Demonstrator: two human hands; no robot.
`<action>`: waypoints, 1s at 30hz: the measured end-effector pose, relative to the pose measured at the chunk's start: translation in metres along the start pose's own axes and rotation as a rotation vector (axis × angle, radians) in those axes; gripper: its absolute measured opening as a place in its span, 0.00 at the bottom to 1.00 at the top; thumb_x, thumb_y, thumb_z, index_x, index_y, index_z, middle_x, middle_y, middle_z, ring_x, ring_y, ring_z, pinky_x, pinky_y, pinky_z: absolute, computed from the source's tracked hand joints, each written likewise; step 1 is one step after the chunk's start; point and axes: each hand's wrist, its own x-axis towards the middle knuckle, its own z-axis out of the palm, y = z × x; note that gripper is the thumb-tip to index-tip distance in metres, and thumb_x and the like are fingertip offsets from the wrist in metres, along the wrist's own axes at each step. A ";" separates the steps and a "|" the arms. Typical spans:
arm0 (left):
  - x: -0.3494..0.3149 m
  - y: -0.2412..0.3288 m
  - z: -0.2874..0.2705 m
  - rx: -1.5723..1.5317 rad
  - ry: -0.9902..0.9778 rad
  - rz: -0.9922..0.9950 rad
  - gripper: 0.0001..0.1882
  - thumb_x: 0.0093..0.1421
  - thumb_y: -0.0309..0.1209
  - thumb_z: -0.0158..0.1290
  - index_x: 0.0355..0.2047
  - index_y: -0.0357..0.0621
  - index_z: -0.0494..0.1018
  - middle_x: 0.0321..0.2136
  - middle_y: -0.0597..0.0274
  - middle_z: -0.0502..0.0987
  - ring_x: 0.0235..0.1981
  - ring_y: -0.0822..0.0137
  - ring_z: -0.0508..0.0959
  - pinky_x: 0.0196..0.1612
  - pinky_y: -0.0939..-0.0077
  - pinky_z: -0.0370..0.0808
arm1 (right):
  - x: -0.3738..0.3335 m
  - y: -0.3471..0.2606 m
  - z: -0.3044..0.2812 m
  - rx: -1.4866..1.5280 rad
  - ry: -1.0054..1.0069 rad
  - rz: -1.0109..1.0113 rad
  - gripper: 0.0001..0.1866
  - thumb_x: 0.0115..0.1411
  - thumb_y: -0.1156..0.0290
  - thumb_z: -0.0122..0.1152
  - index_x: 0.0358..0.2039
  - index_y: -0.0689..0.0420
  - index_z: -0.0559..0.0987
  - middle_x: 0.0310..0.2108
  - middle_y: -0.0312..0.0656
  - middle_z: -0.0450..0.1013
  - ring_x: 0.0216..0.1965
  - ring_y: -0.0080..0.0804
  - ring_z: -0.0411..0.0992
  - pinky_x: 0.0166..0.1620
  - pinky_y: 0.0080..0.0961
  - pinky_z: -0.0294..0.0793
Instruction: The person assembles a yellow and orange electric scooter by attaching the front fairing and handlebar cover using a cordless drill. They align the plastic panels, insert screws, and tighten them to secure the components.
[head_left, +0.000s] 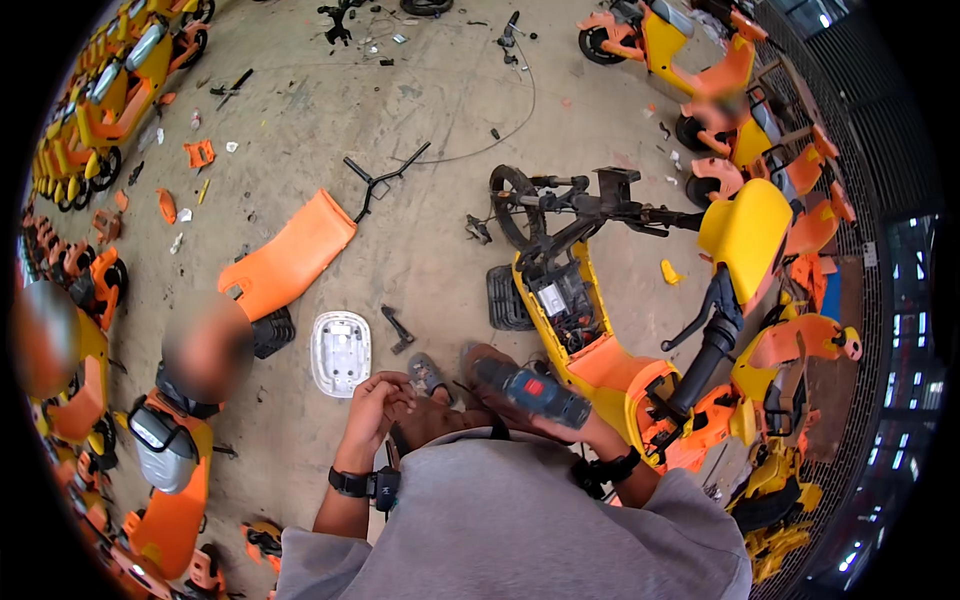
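My right hand (592, 432) grips a dark cordless power tool (545, 396) with a red patch on its body; most of its fingers are hidden beneath it. Just right of the tool stands a partly stripped yellow and orange electric scooter (608, 362), its battery bay uncovered and its wiring showing. The scooter's handlebar grip (703, 368) and brake lever reach close to my right forearm. In front of my body my left hand (380, 402) is raised, fingers curled toward the thumb; whatever they hold, if anything, cannot be made out. A white oval plastic tray-like part (341, 354) lies beyond it.
An orange body panel (292, 250) and a black forked bar (375, 185) lie on the concrete floor (420, 270). A black bracket (398, 330) sits near my feet. Scooters line both sides, including a silver-seated one (166, 458). Scattered scraps and a thin cable lie farther off.
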 end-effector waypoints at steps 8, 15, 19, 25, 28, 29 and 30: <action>0.094 0.082 0.021 0.126 -0.041 0.006 0.11 0.53 0.23 0.39 0.30 0.31 0.70 0.20 0.57 0.69 0.24 0.61 0.72 0.31 0.69 0.69 | 0.040 0.078 -0.011 0.196 0.281 0.531 0.14 0.46 0.66 0.70 0.32 0.58 0.78 0.27 0.41 0.77 0.30 0.33 0.77 0.36 0.29 0.74; 0.204 0.142 0.098 0.540 -0.101 -0.117 0.09 0.63 0.29 0.44 0.33 0.34 0.71 0.17 0.67 0.61 0.18 0.73 0.61 0.23 0.79 0.60 | 0.032 0.145 0.016 0.349 0.588 0.868 0.13 0.49 0.69 0.64 0.34 0.60 0.78 0.27 0.39 0.76 0.28 0.29 0.75 0.35 0.28 0.74; 0.256 0.140 0.152 0.587 -0.290 -0.207 0.11 0.65 0.24 0.42 0.44 0.33 0.70 0.19 0.66 0.66 0.19 0.74 0.65 0.24 0.80 0.64 | 0.017 0.139 0.039 0.472 0.728 1.135 0.12 0.48 0.70 0.62 0.33 0.60 0.77 0.26 0.37 0.75 0.27 0.28 0.74 0.33 0.27 0.74; 0.295 0.136 0.240 0.394 -0.318 -0.488 0.23 0.51 0.13 0.38 0.49 0.28 0.67 0.26 0.53 0.73 0.25 0.63 0.75 0.32 0.70 0.74 | -0.024 0.115 0.117 0.593 0.844 1.428 0.10 0.46 0.70 0.60 0.30 0.61 0.77 0.23 0.39 0.75 0.24 0.30 0.74 0.30 0.29 0.74; 0.343 0.123 0.243 0.417 -0.507 -0.605 0.18 0.52 0.17 0.40 0.43 0.28 0.70 0.26 0.54 0.74 0.24 0.62 0.74 0.32 0.69 0.74 | -0.017 0.066 0.145 0.655 1.059 1.412 0.09 0.45 0.73 0.59 0.29 0.60 0.78 0.23 0.40 0.74 0.25 0.31 0.74 0.30 0.29 0.73; 0.343 0.125 0.256 0.452 -0.479 -0.644 0.13 0.53 0.20 0.42 0.37 0.29 0.72 0.25 0.56 0.72 0.21 0.65 0.70 0.30 0.71 0.71 | -0.014 0.058 0.161 0.753 1.065 1.512 0.09 0.44 0.74 0.60 0.28 0.61 0.78 0.23 0.40 0.75 0.25 0.32 0.74 0.31 0.30 0.73; 0.351 0.131 0.265 0.485 -0.518 -0.648 0.13 0.53 0.21 0.42 0.37 0.29 0.72 0.24 0.57 0.72 0.21 0.66 0.68 0.29 0.71 0.69 | -0.011 0.053 0.171 0.853 1.065 1.609 0.09 0.43 0.75 0.60 0.28 0.62 0.78 0.23 0.41 0.75 0.25 0.32 0.74 0.31 0.30 0.73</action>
